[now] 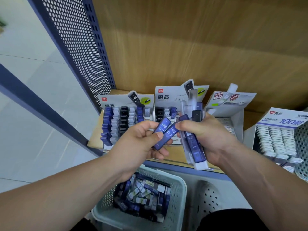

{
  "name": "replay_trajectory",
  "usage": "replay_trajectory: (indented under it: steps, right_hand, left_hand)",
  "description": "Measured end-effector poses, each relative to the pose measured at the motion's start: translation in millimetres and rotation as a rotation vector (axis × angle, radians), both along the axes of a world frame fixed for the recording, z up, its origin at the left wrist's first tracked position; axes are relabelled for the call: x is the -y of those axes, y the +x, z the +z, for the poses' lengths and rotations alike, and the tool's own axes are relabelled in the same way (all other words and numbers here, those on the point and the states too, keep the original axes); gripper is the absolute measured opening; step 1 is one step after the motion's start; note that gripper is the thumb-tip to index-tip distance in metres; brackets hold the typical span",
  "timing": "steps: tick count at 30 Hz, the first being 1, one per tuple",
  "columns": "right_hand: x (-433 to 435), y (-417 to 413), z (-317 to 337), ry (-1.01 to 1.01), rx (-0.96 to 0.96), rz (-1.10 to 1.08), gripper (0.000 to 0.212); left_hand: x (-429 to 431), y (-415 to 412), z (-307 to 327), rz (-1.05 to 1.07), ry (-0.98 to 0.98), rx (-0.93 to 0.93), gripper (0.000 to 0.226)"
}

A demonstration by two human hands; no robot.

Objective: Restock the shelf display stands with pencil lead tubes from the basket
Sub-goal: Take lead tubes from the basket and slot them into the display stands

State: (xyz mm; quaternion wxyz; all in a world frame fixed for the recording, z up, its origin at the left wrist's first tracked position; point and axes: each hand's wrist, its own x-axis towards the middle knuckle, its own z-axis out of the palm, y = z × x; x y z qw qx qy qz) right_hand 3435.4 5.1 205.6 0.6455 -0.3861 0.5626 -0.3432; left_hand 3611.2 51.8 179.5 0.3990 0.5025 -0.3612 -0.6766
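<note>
lead tubes (pixel 162 133) pinched diagonally in left hand (pixel 141 142), right hand (pixel 205 132) gripping upright bundle (pixel 193 130)

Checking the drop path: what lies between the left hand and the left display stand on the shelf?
Nothing: in the head view, only bare shelf edge separates the left hand, pinching two blue HB 0.7 tubes, from the left display stand.

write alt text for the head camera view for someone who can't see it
A person's left hand holds two blue HB 0.7 lead tubes while the right hand grips a bundle of tubes, above a pale green basket of more tubes. Display stands sit on the wooden shelf behind.
</note>
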Motion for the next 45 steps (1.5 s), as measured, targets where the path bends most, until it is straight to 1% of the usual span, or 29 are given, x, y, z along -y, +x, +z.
replay_trajectory:
  steps: [3, 6, 11, 13, 16, 17, 18, 21, 23, 28, 32, 38, 39, 41, 43, 45]
  right_hand:
    - [-6, -7, -4, -0.027, 0.050, -0.038, 0.020]
    - [-14, -14, -7, -0.036, 0.097, -0.083, 0.018]
    - [-22, -33, -7, 0.016, 0.171, -0.182, 0.017]
    - [-25, -44, -7, 0.025, 0.175, -0.204, 0.026]
    - [-30, -58, -8, 0.025, 0.188, -0.212, 0.054]
    - [-32, -62, -8, 0.027, 0.190, -0.212, 0.060]
    - [-33, -66, -9, 0.028, 0.187, -0.213, 0.060]
    - [-36, -79, -12, 0.025, 0.193, -0.220, 0.044]
    - [-38, -84, -13, 0.023, 0.170, -0.225, 0.039]
    - [-34, -90, -13, -0.034, 0.037, -0.221, 0.036]
    - [-26, -91, -9, -0.062, 0.030, -0.220, 0.036]
    - [-16, -89, -10, -0.061, 0.028, -0.239, 0.039]
    - [-16, -88, -10, -0.053, 0.032, -0.235, 0.039]
    - [-14, -86, -11, -0.046, 0.038, -0.226, 0.037]
    - [-12, -85, -14, -0.042, 0.021, -0.227, 0.036]
    - [-10, -85, -17, -0.031, -0.003, -0.230, 0.034]
  left_hand:
    - [0, -9, 4, 0.047, 0.009, -0.058, 0.020]
    - [1, -27, 10, 0.086, -0.016, -0.088, 0.018]
    - [5, -57, 17, 0.117, -0.084, 0.021, 0.010]
    - [5, -68, 18, 0.097, -0.086, 0.053, 0.007]
    - [3, -83, 17, 0.097, -0.057, 0.063, 0.009]
    - [2, -88, 16, 0.104, -0.036, 0.057, 0.009]
    - [1, -92, 15, 0.111, -0.014, 0.046, 0.010]
    - [-1, -105, 12, 0.126, 0.050, 0.025, 0.012]
    - [-3, -111, 10, 0.123, 0.069, 0.038, 0.011]
    - [-4, -111, 8, 0.047, 0.066, 0.094, 0.004]
    - [5, -109, 8, 0.036, 0.060, 0.043, 0.012]
    - [33, -98, 0, 0.104, 0.056, 0.018, 0.027]
    - [36, -96, -3, 0.107, 0.039, 0.054, 0.031]
    - [43, -93, -8, 0.087, -0.027, 0.233, 0.035]
    - [47, -89, -11, 0.042, -0.093, 0.423, 0.032]
    - [52, -83, -14, 0.039, -0.144, 0.510, 0.026]
